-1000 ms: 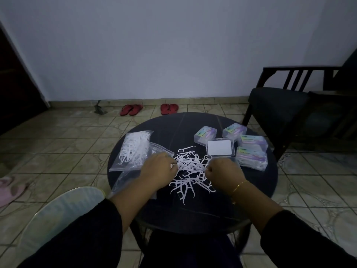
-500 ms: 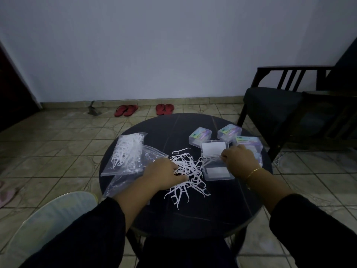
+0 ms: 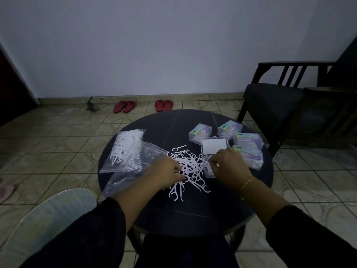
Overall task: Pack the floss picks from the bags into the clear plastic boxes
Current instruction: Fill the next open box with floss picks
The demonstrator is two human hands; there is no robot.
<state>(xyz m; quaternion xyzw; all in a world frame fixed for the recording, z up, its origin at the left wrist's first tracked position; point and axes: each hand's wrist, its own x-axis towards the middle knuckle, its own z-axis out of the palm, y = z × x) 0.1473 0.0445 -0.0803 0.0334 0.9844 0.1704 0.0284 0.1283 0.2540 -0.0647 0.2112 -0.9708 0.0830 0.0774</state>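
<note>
A loose pile of white floss picks (image 3: 190,168) lies in the middle of the round dark table (image 3: 193,215). My left hand (image 3: 167,172) rests on the pile's left side, fingers curled into the picks. My right hand (image 3: 229,167) is over the open clear box (image 3: 209,170), pinching a few picks at its left edge. The box's lid (image 3: 214,146) stands open behind it. A full bag of picks (image 3: 125,149) lies at the left, with an emptied bag (image 3: 135,171) beside it under my left forearm.
Several closed boxes with coloured labels (image 3: 248,141) sit at the table's right rear. A dark wooden armchair (image 3: 280,97) stands to the right. Red slippers (image 3: 124,106) lie by the wall. A pale chair seat (image 3: 44,219) is at the lower left.
My right hand moved from the pile to the open box with picks, then drew back slightly left. My left hand stayed on the pile, shifting slightly right.
</note>
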